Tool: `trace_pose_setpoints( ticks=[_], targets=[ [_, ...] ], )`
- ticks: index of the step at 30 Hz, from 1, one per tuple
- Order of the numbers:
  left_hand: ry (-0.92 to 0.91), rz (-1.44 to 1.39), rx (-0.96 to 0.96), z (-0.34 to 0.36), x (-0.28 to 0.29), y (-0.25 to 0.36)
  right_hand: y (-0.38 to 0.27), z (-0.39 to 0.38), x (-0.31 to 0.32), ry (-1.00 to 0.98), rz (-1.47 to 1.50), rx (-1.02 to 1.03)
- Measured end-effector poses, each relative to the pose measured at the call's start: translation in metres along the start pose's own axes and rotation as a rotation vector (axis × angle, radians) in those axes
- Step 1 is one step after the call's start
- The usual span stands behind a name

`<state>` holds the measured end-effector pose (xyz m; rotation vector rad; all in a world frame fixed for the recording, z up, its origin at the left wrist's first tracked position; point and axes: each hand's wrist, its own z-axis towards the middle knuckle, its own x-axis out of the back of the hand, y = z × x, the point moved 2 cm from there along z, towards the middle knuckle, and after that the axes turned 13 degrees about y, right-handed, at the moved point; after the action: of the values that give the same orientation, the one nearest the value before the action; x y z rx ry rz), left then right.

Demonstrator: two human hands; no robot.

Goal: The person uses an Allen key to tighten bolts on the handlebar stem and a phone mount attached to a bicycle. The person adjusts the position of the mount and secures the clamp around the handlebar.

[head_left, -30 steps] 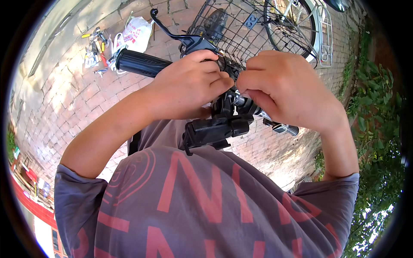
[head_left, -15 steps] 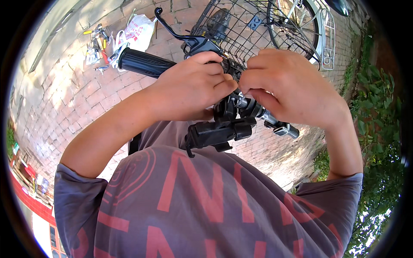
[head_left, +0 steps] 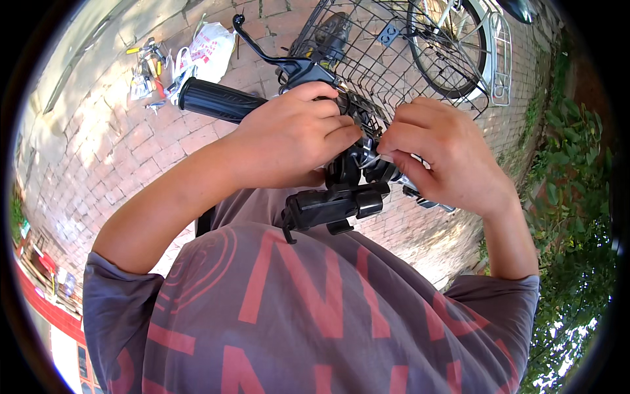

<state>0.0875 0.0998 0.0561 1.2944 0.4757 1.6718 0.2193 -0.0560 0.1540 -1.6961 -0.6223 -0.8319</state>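
Note:
My left hand [head_left: 298, 134] is closed over the middle of a bicycle handlebar, just inward of the black rubber grip [head_left: 220, 100]. Its curled fingers hide what they hold. A black brake lever [head_left: 266, 52] rises beyond that hand. Close by, my right hand [head_left: 443, 157] pinches thumb and fingers together beside the silver handlebar clamp [head_left: 367, 154]; whatever lies between the fingertips is too small or hidden to name. Below both hands, a black clamp-like holder [head_left: 335, 207] is mounted on the bar, near my shirt.
Past the handlebar is a black wire basket [head_left: 367, 49], with a shoe [head_left: 333, 36] seen near it. Another bicycle's wheel [head_left: 453, 49] stands behind. Hand tools [head_left: 151, 65] and a white plastic bag [head_left: 211, 49] lie on the brick paving. Green bushes [head_left: 571, 171] line the right.
My right hand has moved down and slightly right, drawing away from the left hand. My left hand stays almost in place on the handlebar.

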Motion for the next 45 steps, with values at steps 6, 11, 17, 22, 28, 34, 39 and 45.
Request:
trace_pose_setpoints(
  ticks=[6, 11, 17, 22, 28, 34, 39, 45],
  targets=[
    [0.015, -0.016, -0.007, 0.000, -0.001, 0.000, -0.011, -0.017, -0.007, 0.129, -0.029, -0.083],
    [0.048, 0.023, -0.055, 0.000, -0.001, -0.001, -0.013, -0.031, -0.020, 0.277, 0.013, -0.192],
    [0.023, 0.017, -0.019, -0.001, -0.001, 0.000, -0.015, -0.047, -0.034, 0.360, 0.033, -0.234],
    [0.016, 0.008, -0.025, -0.001, -0.002, -0.001, -0.013, -0.048, -0.037, 0.385, 0.067, -0.267],
    [0.007, 0.005, -0.011, -0.001, -0.001, 0.000, -0.013, -0.038, -0.023, 0.306, 0.054, -0.216],
    [0.014, -0.007, -0.011, -0.001, -0.001, 0.000, -0.014, -0.056, -0.044, 0.291, 0.337, -0.506],
    [0.043, 0.010, -0.034, -0.002, -0.003, -0.001, -0.039, -0.086, -0.087, 0.418, 0.444, -0.664],
    [0.018, 0.041, -0.045, 0.001, -0.002, 0.000, -0.062, -0.092, -0.116, 0.419, 0.795, -0.915]
  ],
)
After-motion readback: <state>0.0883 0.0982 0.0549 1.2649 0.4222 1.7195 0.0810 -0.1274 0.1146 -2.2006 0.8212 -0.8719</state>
